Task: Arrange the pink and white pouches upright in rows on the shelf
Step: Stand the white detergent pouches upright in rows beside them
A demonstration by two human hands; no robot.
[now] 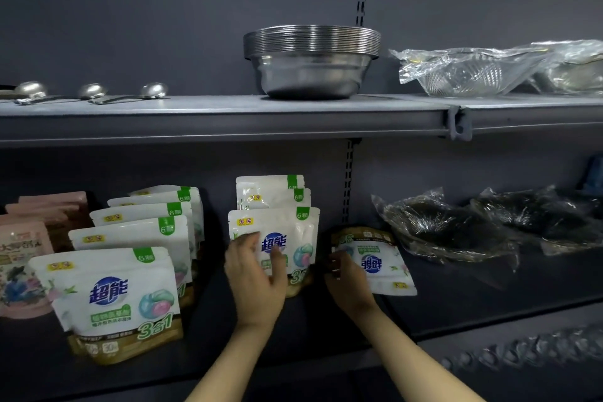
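On the far left of the lower shelf [293, 352] you have a row of pink pouches [23, 268] standing up, one behind the other. Just beside them is a row of white pouches [111, 290], also standing up, with the front one closest to you and the others lined up behind it toward the back wall.

Next comes a second, shorter row of white pouches. The front pouch [293, 232] of this row stands up, and two more peek out above and behind it. Your left hand [254, 274] is on this front pouch. Your thumb lies across its face and your fingers curl round its left side, so you are holding it.

A little to the right, your right hand [346, 281] holds another white pouch, the upside-down pouch [378, 261]. Its brown bottom edge points up and back, and it leans flat toward the shelf. Your fingers curl round its left edge.

Further right on the same shelf lie dark things in clear plastic bags [456, 228].

On the upper shelf [228, 117], from left to right, you can see three metal ladles [91, 93], a stack of metal bowls [311, 62], and clear-wrapped strainers [473, 72].
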